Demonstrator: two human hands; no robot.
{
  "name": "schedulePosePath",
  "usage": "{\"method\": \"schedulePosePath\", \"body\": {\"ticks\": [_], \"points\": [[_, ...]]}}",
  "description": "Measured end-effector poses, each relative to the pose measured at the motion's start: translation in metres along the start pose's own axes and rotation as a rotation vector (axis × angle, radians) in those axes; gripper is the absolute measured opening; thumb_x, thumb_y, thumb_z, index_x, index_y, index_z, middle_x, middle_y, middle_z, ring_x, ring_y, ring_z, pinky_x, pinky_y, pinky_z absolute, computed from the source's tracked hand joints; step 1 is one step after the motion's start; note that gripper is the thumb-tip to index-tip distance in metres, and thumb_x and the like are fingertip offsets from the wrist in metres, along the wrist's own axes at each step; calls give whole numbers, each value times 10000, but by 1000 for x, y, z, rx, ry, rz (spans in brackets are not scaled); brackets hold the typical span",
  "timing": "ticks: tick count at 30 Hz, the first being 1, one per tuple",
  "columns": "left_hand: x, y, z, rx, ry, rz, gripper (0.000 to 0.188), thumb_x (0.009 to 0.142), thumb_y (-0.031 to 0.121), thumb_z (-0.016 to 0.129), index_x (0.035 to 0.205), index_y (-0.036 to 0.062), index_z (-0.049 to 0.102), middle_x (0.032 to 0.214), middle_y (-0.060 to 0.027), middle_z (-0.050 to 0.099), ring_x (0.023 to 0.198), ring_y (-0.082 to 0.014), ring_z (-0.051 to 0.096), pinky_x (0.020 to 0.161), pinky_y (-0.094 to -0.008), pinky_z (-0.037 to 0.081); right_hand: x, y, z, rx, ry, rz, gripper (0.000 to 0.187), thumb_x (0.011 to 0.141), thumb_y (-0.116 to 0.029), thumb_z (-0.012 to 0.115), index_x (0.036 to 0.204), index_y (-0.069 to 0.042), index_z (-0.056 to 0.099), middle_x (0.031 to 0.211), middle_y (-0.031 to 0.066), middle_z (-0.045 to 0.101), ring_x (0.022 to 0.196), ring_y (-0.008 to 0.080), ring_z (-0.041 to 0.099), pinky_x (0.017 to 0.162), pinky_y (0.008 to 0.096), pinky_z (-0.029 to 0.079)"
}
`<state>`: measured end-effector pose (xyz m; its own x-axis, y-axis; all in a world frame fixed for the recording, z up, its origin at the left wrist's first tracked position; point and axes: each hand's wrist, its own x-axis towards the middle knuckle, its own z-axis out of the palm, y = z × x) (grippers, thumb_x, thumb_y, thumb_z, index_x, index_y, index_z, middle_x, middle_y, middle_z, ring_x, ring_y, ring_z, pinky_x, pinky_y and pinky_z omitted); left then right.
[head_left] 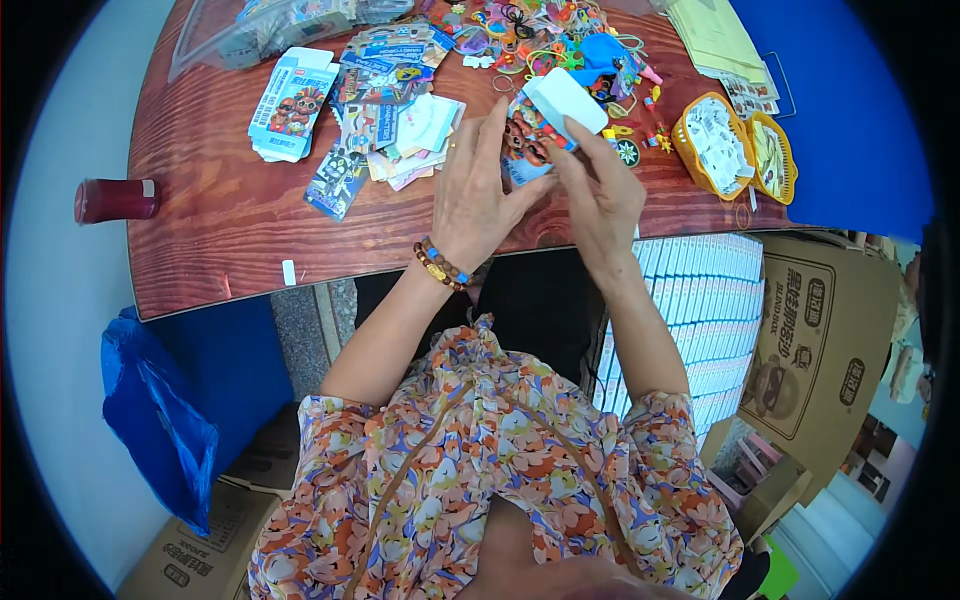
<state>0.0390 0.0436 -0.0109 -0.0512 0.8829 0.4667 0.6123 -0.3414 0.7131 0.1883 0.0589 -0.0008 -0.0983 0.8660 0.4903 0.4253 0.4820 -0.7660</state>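
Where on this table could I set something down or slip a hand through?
The widest bare patch is at the table's left, between the dark red cylinder and blue-and-white boxes. A smaller one lies between the right hand and the yellow baskets. Small toys crowd the far middle.

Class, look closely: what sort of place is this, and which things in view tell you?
Probably a small packing workshop: a heap of colourful trinkets and a pile of printed cards lie on the table, while rows of matching boxes stand below its edge, beside a cardboard carton.
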Motion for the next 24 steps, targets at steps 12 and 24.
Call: {"method": "schedulePosePath", "body": {"ticks": [12,24], "points": [[-11,-13,-31,-632,-34,-168,432,879,16,715,1275,50,545,1021,-28,596,871,-98,620,735,-238,536,9,-1,-16,689,-243,301,246,936,12,634,1182,13,640,1146,53,644,1017,115,611,867,234,492],[-15,-13,-51,-589,-264,-294,343,872,15,716,1200,47,618,953,-11,586,807,-71,602,707,-223,527,11,-5,-20,371,-425,134,224,907,26,658,1127,-9,645,1177,67,585,990,109,590,868,241,490]]}}
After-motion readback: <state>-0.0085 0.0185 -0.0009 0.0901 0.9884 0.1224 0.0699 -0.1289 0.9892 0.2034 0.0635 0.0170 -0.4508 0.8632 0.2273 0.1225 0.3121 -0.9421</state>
